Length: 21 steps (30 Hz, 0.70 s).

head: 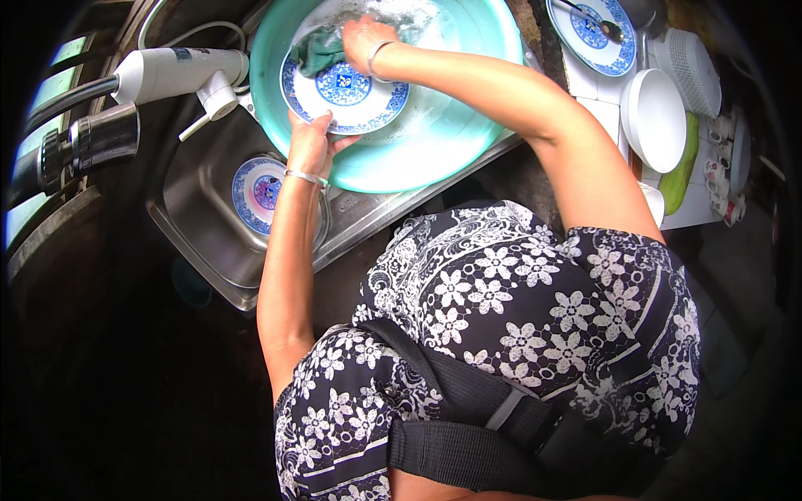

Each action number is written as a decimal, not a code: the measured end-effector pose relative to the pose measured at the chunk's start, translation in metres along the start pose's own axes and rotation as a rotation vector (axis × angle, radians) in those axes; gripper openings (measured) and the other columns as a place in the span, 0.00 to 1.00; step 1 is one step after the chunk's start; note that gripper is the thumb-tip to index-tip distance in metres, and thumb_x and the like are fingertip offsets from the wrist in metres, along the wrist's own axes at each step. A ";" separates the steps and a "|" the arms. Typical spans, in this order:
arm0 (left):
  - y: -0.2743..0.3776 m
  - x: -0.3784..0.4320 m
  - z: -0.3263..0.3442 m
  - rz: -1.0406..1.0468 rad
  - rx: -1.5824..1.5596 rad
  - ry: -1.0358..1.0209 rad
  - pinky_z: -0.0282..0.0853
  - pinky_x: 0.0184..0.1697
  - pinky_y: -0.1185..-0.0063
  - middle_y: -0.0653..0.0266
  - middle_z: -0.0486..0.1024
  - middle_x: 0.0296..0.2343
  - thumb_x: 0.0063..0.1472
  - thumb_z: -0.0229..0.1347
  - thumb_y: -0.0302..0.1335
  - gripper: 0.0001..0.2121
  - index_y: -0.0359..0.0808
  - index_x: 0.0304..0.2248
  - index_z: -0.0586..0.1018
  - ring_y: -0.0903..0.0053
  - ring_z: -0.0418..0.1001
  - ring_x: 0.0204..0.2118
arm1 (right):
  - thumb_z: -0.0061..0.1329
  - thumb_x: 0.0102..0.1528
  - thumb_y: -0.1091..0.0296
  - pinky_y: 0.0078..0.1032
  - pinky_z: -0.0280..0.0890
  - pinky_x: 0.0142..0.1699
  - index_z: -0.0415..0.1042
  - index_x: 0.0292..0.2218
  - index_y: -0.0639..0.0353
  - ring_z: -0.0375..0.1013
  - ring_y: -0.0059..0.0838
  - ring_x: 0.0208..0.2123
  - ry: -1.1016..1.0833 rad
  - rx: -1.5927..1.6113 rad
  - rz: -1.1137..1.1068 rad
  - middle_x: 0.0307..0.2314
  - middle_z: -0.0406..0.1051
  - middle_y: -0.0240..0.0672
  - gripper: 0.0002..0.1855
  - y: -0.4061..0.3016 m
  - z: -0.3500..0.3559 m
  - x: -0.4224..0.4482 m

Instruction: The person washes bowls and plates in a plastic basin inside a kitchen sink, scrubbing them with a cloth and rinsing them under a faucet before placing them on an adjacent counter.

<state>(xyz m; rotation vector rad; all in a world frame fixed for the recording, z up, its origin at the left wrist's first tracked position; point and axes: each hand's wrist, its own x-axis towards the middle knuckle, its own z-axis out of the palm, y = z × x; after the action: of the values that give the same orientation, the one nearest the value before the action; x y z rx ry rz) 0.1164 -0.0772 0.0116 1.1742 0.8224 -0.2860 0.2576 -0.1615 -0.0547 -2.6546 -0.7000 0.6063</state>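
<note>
A blue-and-white patterned plate (369,116) is tilted over a large turquoise plastic basin (426,166) of soapy water. My left hand (316,141) grips its near rim, thumb on the upper face. At the plate's far side, my right hand (369,47) holds a dark green cloth (322,50), which lies against the plate's surface. White suds (432,19) float at the back of the basin. The fingertips of my right hand are partly hidden by the cloth and suds.
Left of the basin, a stainless steel sink (200,188) holds another patterned plate (257,194). A white faucet (182,72) reaches over it. On the right, a tiled counter (589,119) carries a plate with a spoon (611,31), white bowls (658,119), a green gourd-like vegetable (682,169) and several cups (720,175).
</note>
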 end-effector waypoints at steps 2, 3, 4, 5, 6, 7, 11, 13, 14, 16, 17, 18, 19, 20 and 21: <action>0.000 -0.001 -0.001 0.001 0.003 -0.030 0.73 0.33 0.68 0.53 0.60 0.42 0.54 0.37 0.20 0.21 0.38 0.48 0.48 0.63 0.68 0.39 | 0.40 0.45 0.65 0.35 0.62 0.41 0.64 0.38 0.64 0.66 0.47 0.37 -0.019 0.098 0.009 0.36 0.63 0.54 0.18 -0.021 0.002 0.006; -0.001 -0.001 -0.002 -0.002 0.003 -0.055 0.73 0.34 0.68 0.53 0.60 0.42 0.54 0.38 0.21 0.22 0.38 0.48 0.48 0.62 0.68 0.39 | 0.40 0.46 0.63 0.36 0.62 0.41 0.64 0.39 0.63 0.66 0.46 0.38 -0.049 0.151 -0.020 0.37 0.63 0.54 0.19 -0.030 0.002 0.007; -0.003 -0.001 -0.003 0.000 0.004 -0.051 0.73 0.34 0.68 0.53 0.60 0.42 0.54 0.38 0.21 0.22 0.38 0.48 0.48 0.62 0.68 0.39 | 0.38 0.46 0.61 0.36 0.61 0.42 0.64 0.39 0.60 0.66 0.46 0.38 -0.093 0.196 -0.049 0.37 0.63 0.52 0.19 -0.040 -0.004 0.002; -0.005 0.000 -0.003 0.020 -0.030 -0.038 0.72 0.34 0.67 0.53 0.60 0.42 0.56 0.38 0.22 0.21 0.39 0.48 0.48 0.62 0.68 0.39 | 0.38 0.46 0.61 0.36 0.61 0.41 0.65 0.38 0.60 0.66 0.47 0.37 -0.075 0.226 -0.070 0.34 0.65 0.52 0.18 -0.046 0.002 0.001; -0.007 0.000 -0.003 0.039 -0.067 -0.028 0.72 0.34 0.66 0.53 0.60 0.42 0.57 0.38 0.24 0.20 0.39 0.48 0.47 0.62 0.68 0.39 | 0.38 0.46 0.62 0.35 0.61 0.42 0.64 0.39 0.60 0.67 0.45 0.37 -0.167 0.249 -0.099 0.35 0.66 0.51 0.19 -0.051 -0.005 -0.006; -0.006 0.000 -0.003 0.040 -0.069 -0.028 0.72 0.34 0.66 0.53 0.60 0.42 0.57 0.38 0.24 0.20 0.39 0.48 0.47 0.62 0.68 0.39 | 0.39 0.46 0.62 0.33 0.61 0.43 0.64 0.41 0.60 0.67 0.44 0.38 -0.259 0.273 -0.127 0.35 0.66 0.51 0.20 -0.054 -0.012 -0.013; -0.007 0.000 0.001 0.086 -0.110 0.022 0.72 0.34 0.63 0.52 0.59 0.42 0.61 0.34 0.32 0.17 0.39 0.48 0.49 0.61 0.67 0.39 | 0.37 0.45 0.60 0.34 0.59 0.44 0.63 0.40 0.62 0.66 0.46 0.37 -0.341 0.318 -0.266 0.34 0.66 0.52 0.22 -0.039 0.004 -0.025; -0.009 0.002 -0.001 0.144 -0.158 0.023 0.73 0.32 0.64 0.52 0.60 0.41 0.61 0.33 0.33 0.16 0.38 0.47 0.50 0.61 0.69 0.37 | 0.37 0.45 0.59 0.37 0.60 0.41 0.64 0.36 0.61 0.67 0.49 0.34 -0.300 0.413 -0.359 0.29 0.67 0.53 0.19 -0.029 0.009 -0.037; -0.011 0.006 -0.004 0.143 -0.158 0.028 0.73 0.28 0.65 0.53 0.61 0.41 0.61 0.34 0.32 0.17 0.42 0.48 0.48 0.63 0.69 0.36 | 0.37 0.45 0.59 0.36 0.60 0.41 0.64 0.35 0.61 0.67 0.48 0.34 -0.358 0.371 -0.358 0.29 0.67 0.52 0.18 -0.022 0.011 -0.041; -0.015 0.013 -0.007 0.152 -0.100 0.083 0.73 0.27 0.66 0.54 0.61 0.40 0.60 0.35 0.32 0.16 0.42 0.48 0.50 0.64 0.69 0.35 | 0.37 0.45 0.58 0.36 0.60 0.40 0.64 0.35 0.60 0.67 0.46 0.33 -0.455 0.264 -0.393 0.28 0.68 0.51 0.18 -0.012 0.004 -0.055; -0.015 0.014 -0.007 0.163 -0.039 0.142 0.74 0.25 0.67 0.54 0.62 0.39 0.60 0.35 0.31 0.16 0.41 0.47 0.51 0.66 0.70 0.34 | 0.37 0.45 0.58 0.36 0.61 0.39 0.64 0.35 0.59 0.67 0.46 0.33 -0.493 0.200 -0.433 0.28 0.68 0.50 0.18 -0.007 0.002 -0.060; -0.014 0.013 -0.004 0.147 -0.048 0.181 0.74 0.24 0.71 0.56 0.63 0.38 0.60 0.35 0.29 0.15 0.41 0.47 0.52 0.70 0.70 0.32 | 0.38 0.45 0.59 0.35 0.62 0.38 0.64 0.36 0.59 0.68 0.43 0.33 -0.520 0.080 -0.441 0.27 0.68 0.48 0.17 -0.003 -0.001 -0.062; -0.014 0.012 -0.003 0.146 -0.048 0.183 0.74 0.24 0.71 0.56 0.63 0.38 0.60 0.35 0.29 0.15 0.41 0.47 0.52 0.70 0.70 0.32 | 0.38 0.45 0.59 0.35 0.62 0.38 0.64 0.36 0.59 0.68 0.43 0.33 -0.521 0.080 -0.442 0.27 0.68 0.48 0.17 0.002 -0.004 -0.062; -0.014 0.011 -0.003 0.204 0.004 0.211 0.73 0.23 0.74 0.56 0.63 0.38 0.59 0.35 0.28 0.16 0.41 0.48 0.51 0.72 0.70 0.32 | 0.39 0.45 0.60 0.33 0.63 0.39 0.66 0.36 0.59 0.68 0.40 0.35 -0.530 -0.088 -0.440 0.30 0.68 0.46 0.17 0.009 -0.007 -0.060; -0.014 0.010 -0.004 0.261 0.056 0.241 0.73 0.23 0.76 0.56 0.63 0.38 0.59 0.36 0.27 0.18 0.40 0.49 0.51 0.73 0.70 0.31 | 0.40 0.46 0.61 0.32 0.63 0.40 0.67 0.37 0.59 0.68 0.38 0.37 -0.537 -0.257 -0.438 0.33 0.68 0.44 0.17 0.016 -0.009 -0.057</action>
<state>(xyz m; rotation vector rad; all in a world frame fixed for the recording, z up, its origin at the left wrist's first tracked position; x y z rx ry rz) 0.1131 -0.0775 -0.0061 1.3703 0.8623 0.0493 0.2228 -0.2069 -0.0356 -2.4259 -1.5481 1.1708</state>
